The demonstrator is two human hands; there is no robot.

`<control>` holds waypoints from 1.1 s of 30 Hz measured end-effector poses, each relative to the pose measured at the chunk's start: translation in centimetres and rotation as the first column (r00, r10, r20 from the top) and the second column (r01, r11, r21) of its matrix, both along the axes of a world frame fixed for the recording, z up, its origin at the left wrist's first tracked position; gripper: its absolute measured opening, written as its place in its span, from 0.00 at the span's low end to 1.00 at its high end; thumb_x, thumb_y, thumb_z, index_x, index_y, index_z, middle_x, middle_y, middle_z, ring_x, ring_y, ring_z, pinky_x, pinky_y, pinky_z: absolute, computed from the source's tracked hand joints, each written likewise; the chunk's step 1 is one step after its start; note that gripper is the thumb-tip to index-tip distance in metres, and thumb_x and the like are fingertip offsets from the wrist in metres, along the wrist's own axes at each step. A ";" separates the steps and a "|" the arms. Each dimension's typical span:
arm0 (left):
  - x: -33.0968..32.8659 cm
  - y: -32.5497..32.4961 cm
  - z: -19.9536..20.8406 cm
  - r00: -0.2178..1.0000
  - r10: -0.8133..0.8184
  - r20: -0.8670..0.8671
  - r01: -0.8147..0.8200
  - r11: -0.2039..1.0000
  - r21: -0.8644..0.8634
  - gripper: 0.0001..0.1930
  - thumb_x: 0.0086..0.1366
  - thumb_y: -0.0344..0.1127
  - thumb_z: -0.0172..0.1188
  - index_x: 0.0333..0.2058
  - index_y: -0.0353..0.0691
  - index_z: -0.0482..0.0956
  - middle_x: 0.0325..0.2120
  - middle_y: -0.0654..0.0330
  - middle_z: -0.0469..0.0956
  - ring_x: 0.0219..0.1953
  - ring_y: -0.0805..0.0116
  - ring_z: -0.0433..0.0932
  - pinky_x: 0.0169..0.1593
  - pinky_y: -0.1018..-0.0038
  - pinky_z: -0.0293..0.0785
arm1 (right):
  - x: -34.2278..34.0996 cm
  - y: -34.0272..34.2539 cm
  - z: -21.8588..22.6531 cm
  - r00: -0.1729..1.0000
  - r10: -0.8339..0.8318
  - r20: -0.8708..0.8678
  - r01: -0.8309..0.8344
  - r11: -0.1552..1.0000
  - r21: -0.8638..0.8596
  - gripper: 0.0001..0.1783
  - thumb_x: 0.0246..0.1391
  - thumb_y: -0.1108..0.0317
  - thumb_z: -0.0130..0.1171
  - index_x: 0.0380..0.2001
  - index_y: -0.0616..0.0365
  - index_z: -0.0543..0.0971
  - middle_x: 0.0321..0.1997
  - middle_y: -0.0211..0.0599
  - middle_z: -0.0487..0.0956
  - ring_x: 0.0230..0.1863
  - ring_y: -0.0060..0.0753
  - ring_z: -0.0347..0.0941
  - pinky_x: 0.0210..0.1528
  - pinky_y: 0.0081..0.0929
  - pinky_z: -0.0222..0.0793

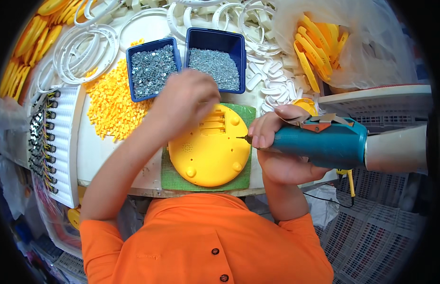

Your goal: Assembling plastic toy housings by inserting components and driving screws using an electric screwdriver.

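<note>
A yellow round plastic housing (208,163) lies on a green mat (170,179), its battery compartment facing up. My right hand (282,142) is wrapped round a teal electric screwdriver (331,142), whose bit points left over the housing's right side. Above the housing's upper left edge is my left hand (194,94), blurred, with its fingers curled together; whatever they pinch cannot be made out. Just beyond that hand stand a dark blue bin of small metal screws (153,71) and a second blue bin (239,40) with finer screws.
Small yellow parts (113,104) are heaped left of the bins. White plastic pieces (272,83) lie to their right, and white rings (87,52) behind. A white tray (68,142) with wired components stands at left. A plastic bag (371,52) and yellow parts (319,47) sit far right.
</note>
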State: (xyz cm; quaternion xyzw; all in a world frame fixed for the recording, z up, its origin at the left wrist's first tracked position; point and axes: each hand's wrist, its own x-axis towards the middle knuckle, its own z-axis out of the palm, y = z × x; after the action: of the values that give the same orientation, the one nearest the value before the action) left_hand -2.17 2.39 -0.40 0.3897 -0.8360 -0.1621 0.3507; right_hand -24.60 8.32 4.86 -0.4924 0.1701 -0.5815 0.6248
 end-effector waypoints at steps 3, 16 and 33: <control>-1.5 4.8 -0.1 0.996 -0.079 0.040 0.080 0.997 -0.012 0.05 0.57 0.37 0.68 0.30 0.45 0.83 0.41 0.65 0.80 0.51 0.62 0.76 0.56 0.60 0.67 | 0.2 0.1 0.2 0.993 0.079 0.093 -0.078 0.997 -0.011 0.57 0.53 0.21 0.48 0.61 0.69 0.71 0.33 0.45 0.79 0.36 0.37 0.74 0.48 0.37 0.68; -2.1 7.2 -0.7 0.996 -0.021 -0.090 0.018 0.999 -0.034 0.05 0.54 0.35 0.70 0.29 0.46 0.83 0.39 0.67 0.80 0.52 0.63 0.76 0.57 0.59 0.66 | 1.0 0.8 1.0 0.975 0.182 0.130 -0.185 0.983 0.011 0.53 0.57 0.25 0.46 0.60 0.71 0.71 0.35 0.48 0.80 0.40 0.40 0.76 0.53 0.38 0.68; -2.1 3.1 0.0 0.999 -0.047 -0.025 0.047 0.998 0.031 0.17 0.61 0.37 0.67 0.47 0.37 0.79 0.48 0.54 0.79 0.54 0.52 0.76 0.58 0.60 0.70 | 0.8 0.4 -0.9 0.999 -0.034 0.031 0.034 0.999 -0.007 0.59 0.50 0.17 0.41 0.59 0.66 0.72 0.27 0.38 0.77 0.30 0.33 0.72 0.41 0.34 0.68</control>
State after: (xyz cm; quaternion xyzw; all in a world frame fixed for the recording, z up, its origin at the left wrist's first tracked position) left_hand -4.31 5.45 -0.42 0.3735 -0.8379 -0.1881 0.3507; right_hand -23.83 8.72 3.96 -0.4829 0.1665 -0.6003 0.6155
